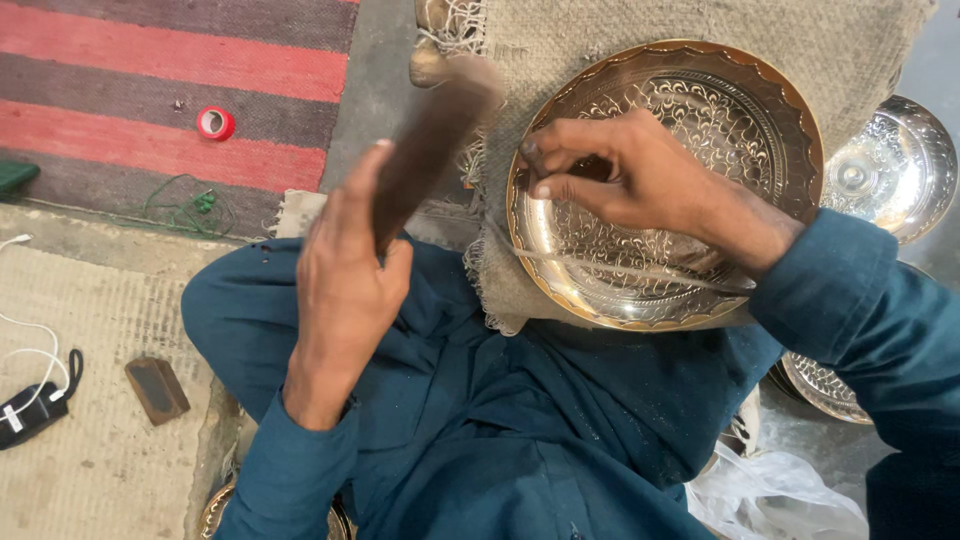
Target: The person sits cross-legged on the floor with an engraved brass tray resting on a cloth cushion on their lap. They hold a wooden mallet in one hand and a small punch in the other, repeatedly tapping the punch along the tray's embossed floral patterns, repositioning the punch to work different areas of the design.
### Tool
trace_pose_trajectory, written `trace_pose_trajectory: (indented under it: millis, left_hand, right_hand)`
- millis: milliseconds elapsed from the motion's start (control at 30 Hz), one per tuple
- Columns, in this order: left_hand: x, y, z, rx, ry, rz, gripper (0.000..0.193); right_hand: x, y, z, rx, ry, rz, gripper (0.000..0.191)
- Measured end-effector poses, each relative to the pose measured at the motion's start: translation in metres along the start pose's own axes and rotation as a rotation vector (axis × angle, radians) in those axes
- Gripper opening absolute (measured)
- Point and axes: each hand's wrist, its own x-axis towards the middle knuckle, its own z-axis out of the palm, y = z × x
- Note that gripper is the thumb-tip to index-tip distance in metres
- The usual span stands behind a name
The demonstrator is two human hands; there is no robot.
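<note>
Left hand point(345, 290): clenched on a dark mallet point(430, 140), blurred. Right hand point(625, 175): pinches a small punch against the engraved brass plate point(765, 120), propped on burlap point(600, 40) over the lap. Risk: a stray blow could hit fingers or dent the plate. Surroundings: floor, striped rug point(160, 90), red tape roll point(215, 123), silver plate point(895, 165).

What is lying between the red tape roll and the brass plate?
In the head view, between the red tape roll and the brass plate come bare grey floor and the blurred dark tool.

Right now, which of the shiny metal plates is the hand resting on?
The big gold-rimmed plate on the burlap, under the right hand; the silver plate lies untouched beside it.
</note>
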Motion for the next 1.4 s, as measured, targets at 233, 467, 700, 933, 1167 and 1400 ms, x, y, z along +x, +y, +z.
trace_pose_trajectory:
  millis: [233,467,700,933,1167,1400]
  left_hand:
    - [0.005,-0.003,-0.002,0.131,-0.009,0.053,0.075]
    - [0.006,-0.001,-0.002,-0.024,0.014,-0.009,0.070]
    - [0.007,0.002,0.000,-0.236,0.067,-0.031,0.072]
    - [0.006,0.002,0.002,-0.464,0.099,-0.092,0.072]
    - [0.004,0.001,0.004,-0.293,0.027,-0.099,0.071]
    - [0.003,-0.001,0.006,-0.089,0.025,-0.036,0.071]
  right_hand:
    - [0.002,0.001,0.000,0.011,-0.011,0.006,0.016]
    - [0.003,0.000,-0.001,0.056,-0.055,0.089,0.013]
    - [0.003,-0.001,-0.002,0.087,-0.019,0.009,0.015]
    - [0.004,-0.006,-0.003,0.036,0.004,0.003,0.023]
    - [0.004,-0.010,-0.004,0.045,0.004,0.013,0.025]
    - [0.006,-0.011,-0.005,0.042,-0.007,0.008,0.021]
